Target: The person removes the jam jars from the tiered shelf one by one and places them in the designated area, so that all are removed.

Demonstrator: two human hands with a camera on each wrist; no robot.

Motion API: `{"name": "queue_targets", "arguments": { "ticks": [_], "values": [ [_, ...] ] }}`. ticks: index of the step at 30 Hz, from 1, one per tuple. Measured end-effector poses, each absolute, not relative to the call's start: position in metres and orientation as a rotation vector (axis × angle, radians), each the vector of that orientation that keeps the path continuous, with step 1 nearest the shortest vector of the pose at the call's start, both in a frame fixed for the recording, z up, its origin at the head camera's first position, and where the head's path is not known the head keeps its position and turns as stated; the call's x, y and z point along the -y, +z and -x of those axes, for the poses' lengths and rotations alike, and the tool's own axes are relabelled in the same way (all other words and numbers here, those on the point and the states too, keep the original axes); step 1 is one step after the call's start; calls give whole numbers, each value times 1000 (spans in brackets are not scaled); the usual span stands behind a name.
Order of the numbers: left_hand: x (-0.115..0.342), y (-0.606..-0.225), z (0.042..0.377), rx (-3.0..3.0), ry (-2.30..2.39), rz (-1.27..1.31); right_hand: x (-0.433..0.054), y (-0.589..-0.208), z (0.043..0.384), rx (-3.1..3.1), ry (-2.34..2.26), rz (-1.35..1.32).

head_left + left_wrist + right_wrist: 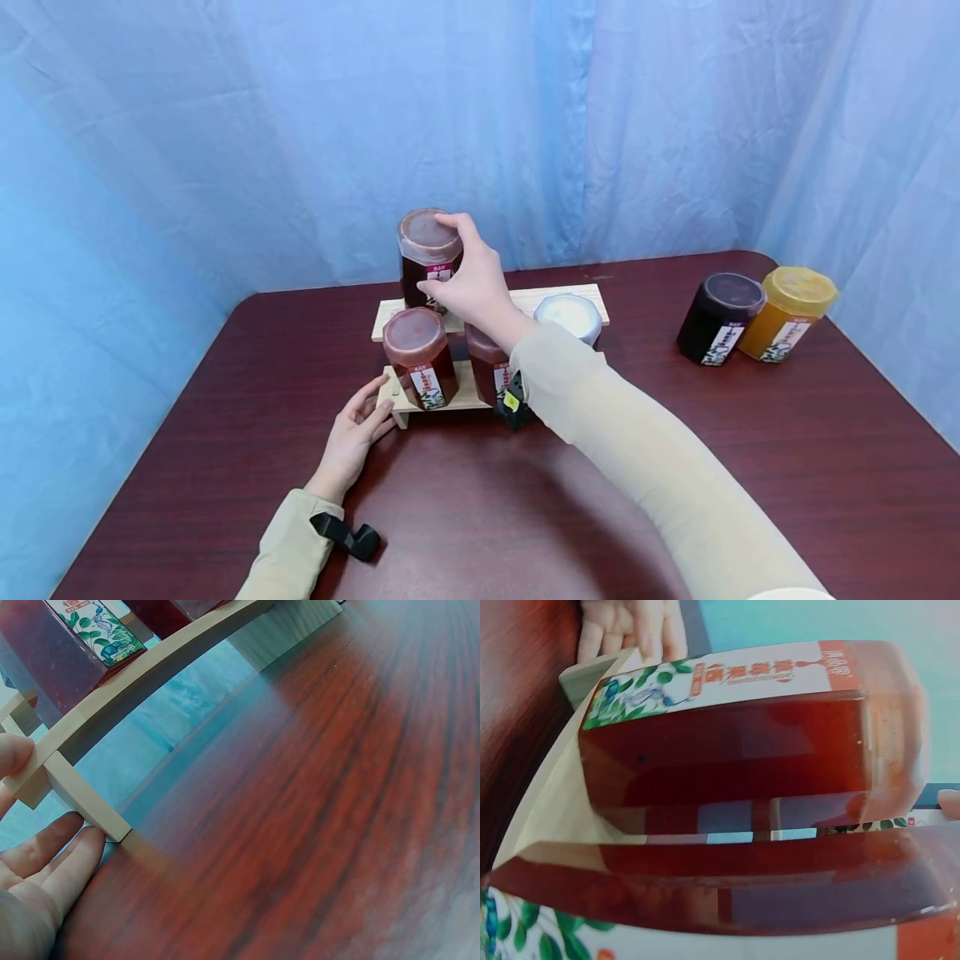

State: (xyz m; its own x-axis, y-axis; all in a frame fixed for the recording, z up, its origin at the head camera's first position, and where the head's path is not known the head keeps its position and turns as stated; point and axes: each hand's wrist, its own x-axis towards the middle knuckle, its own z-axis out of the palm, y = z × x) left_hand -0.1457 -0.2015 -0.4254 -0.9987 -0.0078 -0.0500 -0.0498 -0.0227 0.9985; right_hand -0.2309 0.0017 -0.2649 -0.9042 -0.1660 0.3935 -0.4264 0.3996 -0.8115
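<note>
My right hand [480,279] grips a dark jam jar [415,279] with a brownish lid, index finger by the lid and thumb at its side. That jar is upright at the left end of the upper wooden step; whether its base touches the board is hidden. My left hand [356,433] holds the left end of the lower step of the wooden rack [467,392], fingers against its leg [86,799]. On the lower step stand a red jar [423,367] and another red jar [487,371], the latter partly behind my right arm.
A jar with a white lid [568,315] stands on the rack's right side, half hidden by the right sleeve. Near the table's right edge are a dark purple jar [705,325] and a yellow jar [776,329], side by side. A blue curtain [450,108] hangs behind the table [225,400].
</note>
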Motion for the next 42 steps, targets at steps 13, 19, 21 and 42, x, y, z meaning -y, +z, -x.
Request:
{"name": "queue_targets", "arguments": {
  "ticks": [13,19,21,42],
  "values": [
    [199,-432,147,-2148,2228,61,-15,-265,222,2201,1631,-530],
    [200,-431,148,-2155,2221,59,-24,-265,219,2101,1667,-562],
    [200,-432,148,-2154,2219,60,-28,-264,218,2071,1679,-570],
    [201,-432,147,-2188,2241,26,-78,-256,196,1942,1835,-571]
  ]
}}
